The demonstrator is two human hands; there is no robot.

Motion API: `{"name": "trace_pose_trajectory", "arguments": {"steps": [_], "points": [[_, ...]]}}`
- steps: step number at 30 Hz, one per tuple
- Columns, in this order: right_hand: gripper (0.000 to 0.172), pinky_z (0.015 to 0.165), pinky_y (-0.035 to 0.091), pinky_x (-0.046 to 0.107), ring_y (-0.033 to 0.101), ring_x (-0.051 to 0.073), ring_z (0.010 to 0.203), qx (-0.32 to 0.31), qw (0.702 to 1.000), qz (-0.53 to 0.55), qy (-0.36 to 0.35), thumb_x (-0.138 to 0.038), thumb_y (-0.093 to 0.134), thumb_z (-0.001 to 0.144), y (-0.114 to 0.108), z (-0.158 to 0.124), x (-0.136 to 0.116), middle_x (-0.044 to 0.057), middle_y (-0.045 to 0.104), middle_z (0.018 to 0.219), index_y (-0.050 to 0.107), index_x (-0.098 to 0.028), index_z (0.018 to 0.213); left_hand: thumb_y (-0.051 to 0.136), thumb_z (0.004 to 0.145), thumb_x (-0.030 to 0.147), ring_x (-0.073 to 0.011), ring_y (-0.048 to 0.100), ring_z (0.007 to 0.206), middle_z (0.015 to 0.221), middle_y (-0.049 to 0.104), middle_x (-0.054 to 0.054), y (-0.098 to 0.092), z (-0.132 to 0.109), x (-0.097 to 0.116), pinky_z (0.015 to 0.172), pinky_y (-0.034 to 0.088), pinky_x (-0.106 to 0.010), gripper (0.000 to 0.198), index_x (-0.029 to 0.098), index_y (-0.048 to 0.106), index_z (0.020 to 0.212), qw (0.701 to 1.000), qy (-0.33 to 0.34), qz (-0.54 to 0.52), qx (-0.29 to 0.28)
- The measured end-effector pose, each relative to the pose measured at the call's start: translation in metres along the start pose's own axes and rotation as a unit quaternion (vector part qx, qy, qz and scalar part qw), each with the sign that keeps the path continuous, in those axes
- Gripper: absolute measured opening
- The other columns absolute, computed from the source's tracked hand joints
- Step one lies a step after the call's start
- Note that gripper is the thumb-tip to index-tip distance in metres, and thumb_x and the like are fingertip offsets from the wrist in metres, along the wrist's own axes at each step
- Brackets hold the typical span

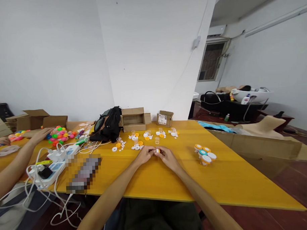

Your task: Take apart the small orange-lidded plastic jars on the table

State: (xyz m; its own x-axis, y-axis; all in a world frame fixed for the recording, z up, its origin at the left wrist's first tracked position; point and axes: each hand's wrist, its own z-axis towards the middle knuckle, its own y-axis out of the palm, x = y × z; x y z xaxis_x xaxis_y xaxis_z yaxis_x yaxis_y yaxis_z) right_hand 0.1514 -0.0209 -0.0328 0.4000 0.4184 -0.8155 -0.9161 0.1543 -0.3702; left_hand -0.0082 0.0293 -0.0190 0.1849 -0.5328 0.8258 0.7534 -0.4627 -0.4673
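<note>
In the head view, my left hand (145,155) and my right hand (168,157) meet above the yellow tabletop. Between their fingertips is a small white-and-orange lid (158,150), held by both and partly covered by the fingers. A clear plastic cup (157,140) stands just beyond my hands. Farther back lie several small groups of loose parts: orange rings (140,143), white discs (114,149), little white pieces and clear cups. To the right, several clear containers with orange, white and teal lids (203,153) stand in a cluster.
Left of my arms lie a pixelated phone-like object (83,174) and a power strip (56,165) with tangled cables. A black backpack (109,123) and cardboard boxes (133,119) stand at the back. Another person's arm (24,156) reaches toward colourful balls (59,135).
</note>
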Motion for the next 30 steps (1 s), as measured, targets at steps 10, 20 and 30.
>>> {"name": "trace_pose_trajectory", "arguments": {"steps": [10, 20, 30], "points": [[0.024, 0.08, 0.051, 0.037, 0.063, 0.024, 0.081, 0.022, 0.999, -0.037, -0.027, -0.035, 0.058, 0.08, 0.001, -0.002, -0.006, 0.005, 0.074, 0.088, 0.075, -0.023, 0.093, 0.058, 0.085, 0.031, -0.0138, 0.049, 0.061, 0.064, 0.06, 0.001, 0.0, 0.003, -0.003, 0.064, 0.042, -0.025, 0.022, 0.015, 0.071, 0.077, 0.999, -0.019, -0.045, 0.011], [0.021, 0.072, 0.048, 0.034, 0.059, 0.023, 0.072, 0.008, 0.996, -0.084, -0.04, -0.03, 0.054, 0.082, -0.002, -0.003, -0.013, 0.004, 0.067, 0.077, 0.074, -0.025, 0.086, 0.059, 0.084, 0.034, -0.013, 0.045, 0.059, 0.058, 0.052, 0.002, 0.0, 0.004, -0.003, 0.061, 0.04, -0.025, 0.026, 0.015, 0.067, 0.068, 0.999, -0.007, -0.049, 0.01], [0.023, 0.07, 0.047, 0.033, 0.057, 0.023, 0.073, 0.003, 0.996, -0.076, -0.038, -0.035, 0.053, 0.084, -0.004, -0.004, -0.013, 0.003, 0.066, 0.075, 0.073, -0.024, 0.082, 0.059, 0.084, 0.034, -0.015, 0.053, 0.064, 0.065, 0.062, 0.0, 0.001, 0.005, -0.003, 0.066, 0.045, -0.026, 0.025, 0.016, 0.069, 0.071, 0.998, 0.001, -0.058, 0.007]]}}
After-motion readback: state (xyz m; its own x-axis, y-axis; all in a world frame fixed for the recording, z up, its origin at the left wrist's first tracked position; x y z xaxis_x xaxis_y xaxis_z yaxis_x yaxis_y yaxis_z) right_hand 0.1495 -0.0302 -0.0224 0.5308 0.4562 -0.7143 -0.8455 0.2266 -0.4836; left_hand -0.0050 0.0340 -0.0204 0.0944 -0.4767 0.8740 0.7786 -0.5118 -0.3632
